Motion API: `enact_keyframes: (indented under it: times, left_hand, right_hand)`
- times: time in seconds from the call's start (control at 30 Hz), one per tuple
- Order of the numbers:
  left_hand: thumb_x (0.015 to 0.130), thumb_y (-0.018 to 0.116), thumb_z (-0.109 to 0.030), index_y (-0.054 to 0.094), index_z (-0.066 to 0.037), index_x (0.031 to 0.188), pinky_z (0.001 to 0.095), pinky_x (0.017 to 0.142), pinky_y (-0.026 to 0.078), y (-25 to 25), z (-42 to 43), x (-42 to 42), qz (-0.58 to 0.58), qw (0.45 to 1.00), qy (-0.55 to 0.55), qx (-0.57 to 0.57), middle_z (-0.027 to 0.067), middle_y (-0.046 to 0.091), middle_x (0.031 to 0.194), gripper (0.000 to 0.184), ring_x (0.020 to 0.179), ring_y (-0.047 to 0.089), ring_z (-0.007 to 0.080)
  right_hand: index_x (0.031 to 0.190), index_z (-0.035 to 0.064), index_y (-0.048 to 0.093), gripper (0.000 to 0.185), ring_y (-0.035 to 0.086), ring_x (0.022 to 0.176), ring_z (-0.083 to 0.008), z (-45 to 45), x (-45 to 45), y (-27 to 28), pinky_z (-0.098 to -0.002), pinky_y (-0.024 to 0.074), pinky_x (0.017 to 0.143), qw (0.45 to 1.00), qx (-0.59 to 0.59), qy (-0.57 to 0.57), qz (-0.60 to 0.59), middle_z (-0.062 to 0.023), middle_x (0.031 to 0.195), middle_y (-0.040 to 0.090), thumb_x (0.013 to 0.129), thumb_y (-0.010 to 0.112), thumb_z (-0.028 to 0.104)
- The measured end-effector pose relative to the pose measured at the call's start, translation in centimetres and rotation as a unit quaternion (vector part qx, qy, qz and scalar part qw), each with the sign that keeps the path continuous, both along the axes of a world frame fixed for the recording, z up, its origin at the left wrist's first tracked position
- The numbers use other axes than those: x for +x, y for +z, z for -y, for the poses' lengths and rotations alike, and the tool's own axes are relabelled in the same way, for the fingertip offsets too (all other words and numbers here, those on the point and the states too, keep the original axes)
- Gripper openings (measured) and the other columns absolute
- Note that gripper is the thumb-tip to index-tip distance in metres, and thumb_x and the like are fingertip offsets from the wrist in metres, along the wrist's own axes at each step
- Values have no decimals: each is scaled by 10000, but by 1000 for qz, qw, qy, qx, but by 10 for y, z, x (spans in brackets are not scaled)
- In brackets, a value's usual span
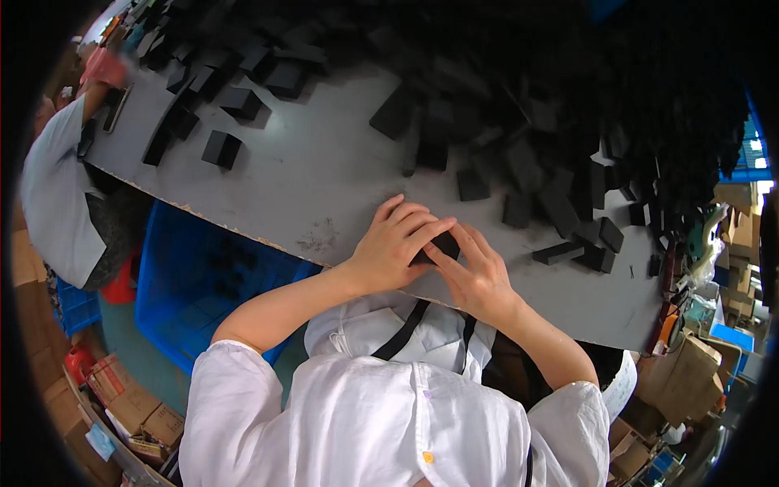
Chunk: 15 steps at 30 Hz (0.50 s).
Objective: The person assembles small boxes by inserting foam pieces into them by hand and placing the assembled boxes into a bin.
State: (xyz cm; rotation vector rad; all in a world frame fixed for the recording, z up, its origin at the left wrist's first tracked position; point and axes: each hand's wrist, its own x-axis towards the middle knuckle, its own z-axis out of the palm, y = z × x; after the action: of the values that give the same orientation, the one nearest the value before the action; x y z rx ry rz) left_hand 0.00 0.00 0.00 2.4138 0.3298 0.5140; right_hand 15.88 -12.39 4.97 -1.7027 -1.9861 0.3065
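Observation:
A small black block (445, 243), perhaps foam, sits between my two hands near the front edge of the grey table (312, 174). My left hand (396, 245) curves round its left side, the fingers closed over the top. From the right, my right hand (477, 272) grips the same block with thumb and fingers. The fingertips of both hands nearly meet above it, and they hide much of its shape. Beyond my hands lie several loose black blocks, among them one dark block (472, 185) and another (516, 210).
A large dark heap of black pieces (600, 73) covers the back right. More blocks (221, 149) lie at the left. Below the table edge stands a blue crate (174, 304) with dark pieces inside. Another person's sleeve (61, 191) shows at far left. Cardboard boxes (138, 402) stand around.

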Motion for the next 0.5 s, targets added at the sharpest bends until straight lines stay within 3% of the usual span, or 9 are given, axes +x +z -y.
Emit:
enact_keyframes:
  times: [0.07, 0.17, 0.2, 0.27, 0.33, 0.37, 0.43, 0.47, 0.5]
  left_hand:
    - [730, 794, -248, 534, -123, 1366, 489, 1112, 314, -2, -12, -10, 9, 998, -55, -18, 123, 601, 1178, 698, 1187, 514, 315]
    - [635, 879, -328, 464, -154, 1467, 426, 1082, 386, 85, -91, -84, -212, 941, -196, -174, 97, 621, 1258, 946, 1209, 524, 307]
    - [611, 887, -399, 429, -180, 1501, 429, 1092, 385, 114, -107, -115, -216, 946, -152, -187, 111, 586, 1338, 1024, 1242, 511, 312]
    - [697, 843, -334, 478, -144, 1445, 439, 1093, 382, 116, -130, -144, -130, 981, 138, -26, 123, 560, 1357, 854, 1247, 494, 334]
    - [812, 754, -226, 524, -118, 1381, 433, 1045, 416, 68, -168, -153, -136, 894, 352, 242, 145, 580, 1308, 623, 1201, 519, 357]
    - [812, 754, -226, 524, -118, 1381, 433, 1045, 416, 49, -182, -159, -131, 892, 354, 249, 145, 580, 1308, 623, 1201, 519, 357]
    - [852, 699, -129, 584, -100, 1315, 393, 946, 485, 31, -198, -161, -116, 927, 352, 56, 137, 611, 1244, 478, 1086, 595, 326]
    - [852, 699, -129, 584, -100, 1315, 393, 946, 485, 27, -196, -157, -112, 929, 347, 59, 137, 611, 1244, 478, 1086, 595, 326]
    - [856, 676, -85, 612, -90, 1276, 373, 898, 504, 26, -182, -149, -64, 948, 309, -32, 129, 621, 1215, 425, 1022, 616, 303]
  right_hand:
    - [1224, 97, 677, 509, 554, 1191, -386, -4, 14, 4, -485, 477, 1000, 993, -75, 44, -82, -176, 1323, 571, 730, 797, 123]
    - [1261, 75, 650, 678, 553, 1212, -363, 14, 63, 32, -445, 456, 1014, 998, -47, -51, -7, -154, 1344, 577, 621, 866, 131]
    - [1250, 59, 645, 700, 569, 1174, -340, 18, 75, 43, -429, 466, 982, 991, -66, -102, 55, -133, 1317, 593, 588, 870, 105]
    - [1206, 40, 639, 627, 593, 1032, -324, 20, 96, 42, -421, 479, 908, 974, -86, -139, 158, -124, 1109, 653, 615, 844, 94]
    - [1193, 48, 645, 603, 595, 998, -311, 13, 106, 30, -417, 479, 887, 977, -82, -126, 154, -117, 1053, 657, 626, 843, 100]
    - [1181, 56, 651, 579, 596, 963, -299, 7, 110, 23, -413, 479, 865, 978, -88, -114, 151, -109, 997, 660, 636, 841, 107]
    - [1144, 60, 667, 516, 591, 941, -290, -1, 111, 13, -404, 484, 838, 978, -75, -112, 159, -103, 948, 655, 656, 829, 102]
    - [1121, 59, 674, 486, 595, 935, -289, -6, 103, 14, -401, 488, 839, 978, -78, -113, 157, -104, 943, 653, 666, 829, 124]
    - [1098, 58, 681, 457, 598, 930, -289, -9, 96, 15, -398, 492, 840, 978, -84, -115, 153, -105, 939, 651, 675, 830, 147]
